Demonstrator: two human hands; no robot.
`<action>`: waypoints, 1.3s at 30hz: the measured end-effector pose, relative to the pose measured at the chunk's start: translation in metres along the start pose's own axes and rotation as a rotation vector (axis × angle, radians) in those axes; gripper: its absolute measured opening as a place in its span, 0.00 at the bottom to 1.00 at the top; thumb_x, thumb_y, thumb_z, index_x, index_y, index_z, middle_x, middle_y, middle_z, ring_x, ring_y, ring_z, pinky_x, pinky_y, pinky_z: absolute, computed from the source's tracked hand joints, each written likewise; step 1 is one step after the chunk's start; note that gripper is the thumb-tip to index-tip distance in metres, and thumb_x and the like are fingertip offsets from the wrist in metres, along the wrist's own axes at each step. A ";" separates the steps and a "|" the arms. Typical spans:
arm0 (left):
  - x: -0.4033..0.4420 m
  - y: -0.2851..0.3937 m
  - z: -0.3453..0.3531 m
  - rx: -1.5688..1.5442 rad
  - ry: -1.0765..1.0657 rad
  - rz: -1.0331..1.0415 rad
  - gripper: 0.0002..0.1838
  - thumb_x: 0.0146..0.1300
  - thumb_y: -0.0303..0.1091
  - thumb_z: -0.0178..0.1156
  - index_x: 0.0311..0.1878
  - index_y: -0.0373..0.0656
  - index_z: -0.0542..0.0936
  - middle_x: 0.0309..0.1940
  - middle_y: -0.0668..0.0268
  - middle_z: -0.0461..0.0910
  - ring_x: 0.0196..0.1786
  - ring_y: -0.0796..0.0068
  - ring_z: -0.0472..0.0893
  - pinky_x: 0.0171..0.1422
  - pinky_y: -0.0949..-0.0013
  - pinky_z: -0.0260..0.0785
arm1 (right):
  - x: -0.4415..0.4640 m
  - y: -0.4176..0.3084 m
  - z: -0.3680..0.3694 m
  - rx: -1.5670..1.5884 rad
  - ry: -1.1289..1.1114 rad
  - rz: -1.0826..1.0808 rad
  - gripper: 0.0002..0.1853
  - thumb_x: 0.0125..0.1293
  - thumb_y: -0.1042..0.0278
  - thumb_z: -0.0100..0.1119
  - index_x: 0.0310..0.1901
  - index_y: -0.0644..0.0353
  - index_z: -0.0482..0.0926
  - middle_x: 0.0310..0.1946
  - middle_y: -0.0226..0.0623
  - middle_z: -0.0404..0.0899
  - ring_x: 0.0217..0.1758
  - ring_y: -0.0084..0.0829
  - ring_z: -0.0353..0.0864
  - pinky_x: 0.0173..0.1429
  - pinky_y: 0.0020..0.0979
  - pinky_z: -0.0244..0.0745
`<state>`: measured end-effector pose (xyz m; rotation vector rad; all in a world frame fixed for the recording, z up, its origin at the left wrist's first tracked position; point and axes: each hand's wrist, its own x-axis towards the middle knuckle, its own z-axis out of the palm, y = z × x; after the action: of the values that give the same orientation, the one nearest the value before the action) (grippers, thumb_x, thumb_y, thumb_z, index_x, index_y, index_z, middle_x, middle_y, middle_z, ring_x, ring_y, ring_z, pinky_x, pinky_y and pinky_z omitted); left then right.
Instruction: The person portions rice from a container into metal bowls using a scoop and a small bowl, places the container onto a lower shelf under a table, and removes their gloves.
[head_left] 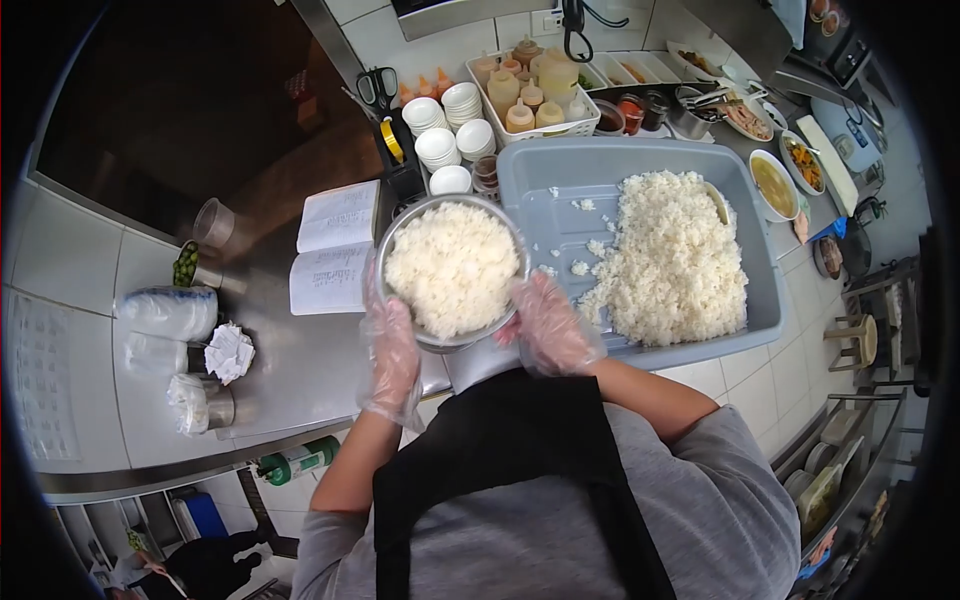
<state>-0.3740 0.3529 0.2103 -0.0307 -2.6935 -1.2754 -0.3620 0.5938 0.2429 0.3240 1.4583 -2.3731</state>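
Observation:
Between my hands is a round metal bowl (pixel 452 345) heaped with white cooked rice (pixel 452 268). My left hand (pixel 388 345), in a clear plastic glove, grips its left side. Gloved the same way, my right hand (pixel 550 325) holds the bowl's right side, close to the tub. A large grey plastic tub (pixel 650 152) stands on the right, with a big mound of rice (pixel 675 265) in its right part and loose clumps on its left floor. What looks like a pale scoop (pixel 717 203) is partly buried at the mound's upper right.
An open notebook (pixel 335 245) lies left of the bowl. Behind are stacked white cups (pixel 437 148) and a white basket (pixel 555 130) of squeeze bottles. A soup bowl (pixel 773 187) stands right of the tub. Wrapped packs (pixel 170 312) sit far left. Another person (pixel 205 565) is at lower left.

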 end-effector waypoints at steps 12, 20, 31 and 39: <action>0.121 0.213 0.024 0.095 -0.060 0.689 0.27 0.73 0.42 0.46 0.68 0.34 0.64 0.63 0.38 0.66 0.66 0.41 0.67 0.70 0.52 0.60 | -0.025 -0.178 -0.063 -0.113 0.327 -0.760 0.13 0.73 0.59 0.54 0.47 0.60 0.74 0.31 0.31 0.77 0.26 0.20 0.72 0.30 0.21 0.70; 0.105 0.132 -0.005 0.241 0.102 0.543 0.25 0.72 0.39 0.51 0.69 0.44 0.67 0.57 0.42 0.72 0.64 0.43 0.69 0.68 0.50 0.62 | -0.043 -0.177 -0.116 -1.949 0.547 -0.709 0.13 0.74 0.63 0.45 0.52 0.58 0.75 0.40 0.49 0.80 0.42 0.43 0.79 0.42 0.40 0.77; 0.021 -0.060 -0.151 -0.262 0.374 -0.226 0.11 0.71 0.29 0.53 0.52 0.42 0.81 0.42 0.69 0.80 0.41 0.75 0.74 0.48 0.70 0.69 | -0.201 -0.151 -0.135 -0.060 0.730 -0.817 0.08 0.61 0.76 0.58 0.42 0.60 0.77 0.35 0.33 0.79 0.35 0.25 0.77 0.35 0.26 0.70; 0.018 -0.155 -0.073 -0.125 0.136 -0.233 0.19 0.71 0.36 0.55 0.62 0.42 0.74 0.50 0.69 0.77 0.41 0.82 0.76 0.44 0.76 0.69 | -0.172 -0.135 -0.053 -0.792 0.627 -0.721 0.03 0.63 0.74 0.62 0.37 0.62 0.83 0.33 0.29 0.80 0.27 0.17 0.73 0.29 0.20 0.66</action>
<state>-0.3956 0.1975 0.1395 0.3513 -2.5561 -1.4501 -0.2572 0.7260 0.3918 0.3865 3.0764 -1.9338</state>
